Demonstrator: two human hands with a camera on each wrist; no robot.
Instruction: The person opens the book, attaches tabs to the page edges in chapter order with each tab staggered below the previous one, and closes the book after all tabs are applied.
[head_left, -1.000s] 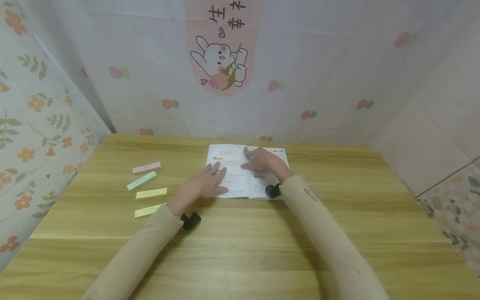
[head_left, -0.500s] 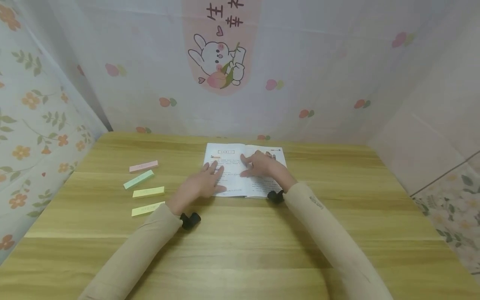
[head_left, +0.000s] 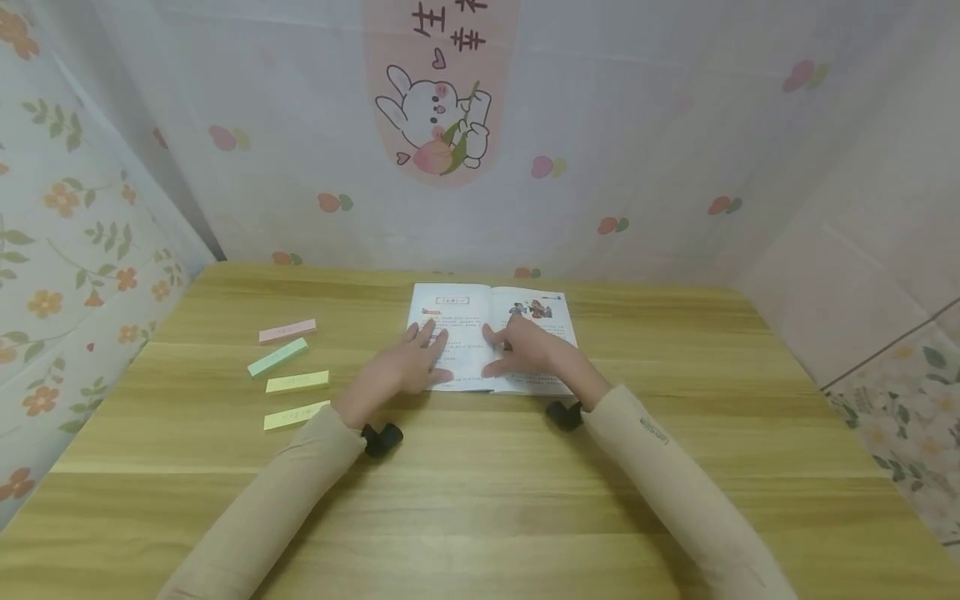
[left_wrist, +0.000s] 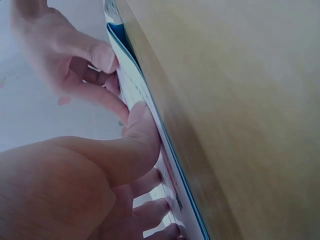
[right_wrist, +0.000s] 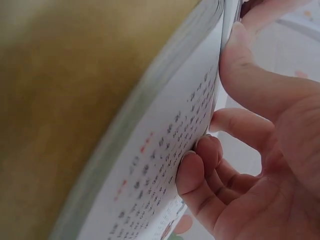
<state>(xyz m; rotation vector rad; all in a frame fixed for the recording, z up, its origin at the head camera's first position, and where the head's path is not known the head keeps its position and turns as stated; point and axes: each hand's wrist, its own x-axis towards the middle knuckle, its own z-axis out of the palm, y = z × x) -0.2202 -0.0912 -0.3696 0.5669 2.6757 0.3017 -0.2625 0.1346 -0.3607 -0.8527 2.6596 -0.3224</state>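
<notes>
The book (head_left: 467,360) is lying open on the table (head_left: 480,492), seemingly being pressed flat; the left hand (head_left: 402,367), gripping nothing, is resting on the left page, the right hand (head_left: 528,343), likewise loose, is touching near the fold; the next move is probably requiring even pressure

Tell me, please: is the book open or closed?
Open: the book shows two printed pages, left hand on one, right hand at the fold.
</notes>
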